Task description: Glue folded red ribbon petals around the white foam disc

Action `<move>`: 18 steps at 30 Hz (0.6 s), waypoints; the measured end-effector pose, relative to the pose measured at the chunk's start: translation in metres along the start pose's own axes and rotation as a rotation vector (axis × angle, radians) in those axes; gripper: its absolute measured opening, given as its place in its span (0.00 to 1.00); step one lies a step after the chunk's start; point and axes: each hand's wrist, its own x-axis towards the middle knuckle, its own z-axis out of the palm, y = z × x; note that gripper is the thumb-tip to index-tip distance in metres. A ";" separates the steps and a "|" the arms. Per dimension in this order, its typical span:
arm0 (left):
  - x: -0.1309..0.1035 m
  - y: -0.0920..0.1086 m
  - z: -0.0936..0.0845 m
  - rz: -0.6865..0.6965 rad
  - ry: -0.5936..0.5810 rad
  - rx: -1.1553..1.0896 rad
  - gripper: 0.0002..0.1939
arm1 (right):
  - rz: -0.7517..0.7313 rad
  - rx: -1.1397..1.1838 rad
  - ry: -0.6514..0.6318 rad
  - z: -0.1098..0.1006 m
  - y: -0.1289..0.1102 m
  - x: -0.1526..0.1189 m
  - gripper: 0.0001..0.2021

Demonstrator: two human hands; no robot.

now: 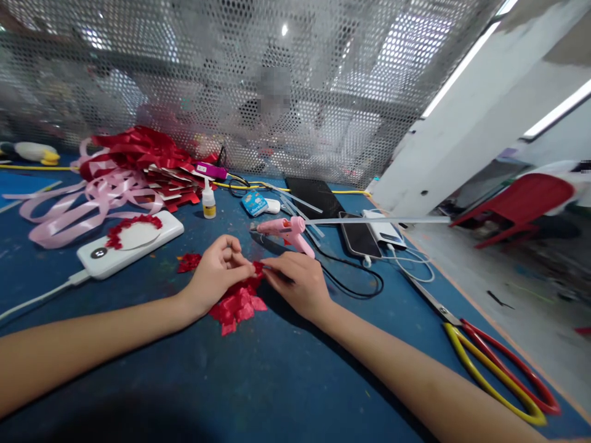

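Observation:
My left hand (222,271) and my right hand (298,280) meet above the blue table. Fingertips of both pinch a small red ribbon piece (258,268) between them, mostly hidden by the fingers. Below the hands lies a heap of cut red satin ribbon pieces (237,307), with a smaller clump (189,263) left of my left hand. Just beyond my right hand rests a pink glue gun (286,228), a long glue stick (378,220) sticking out of its back. To the left, a white disc (140,235) edged with red ribbon ruffles sits on a white power bank (133,246).
Pink ribbon (99,203) and red ribbon strips (148,154) pile up at back left, near a small glue bottle (209,202). On the right are a phone (359,236), cables and large scissors (489,363). Perforated metal mesh (221,74) stands behind the table.

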 end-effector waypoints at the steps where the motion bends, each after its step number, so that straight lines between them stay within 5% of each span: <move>1: 0.000 0.000 0.000 0.000 0.001 0.005 0.19 | -0.010 -0.016 0.004 0.000 0.000 0.000 0.08; 18: 0.001 0.000 0.000 -0.026 0.018 -0.006 0.18 | -0.116 -0.190 -0.003 -0.003 -0.004 0.001 0.09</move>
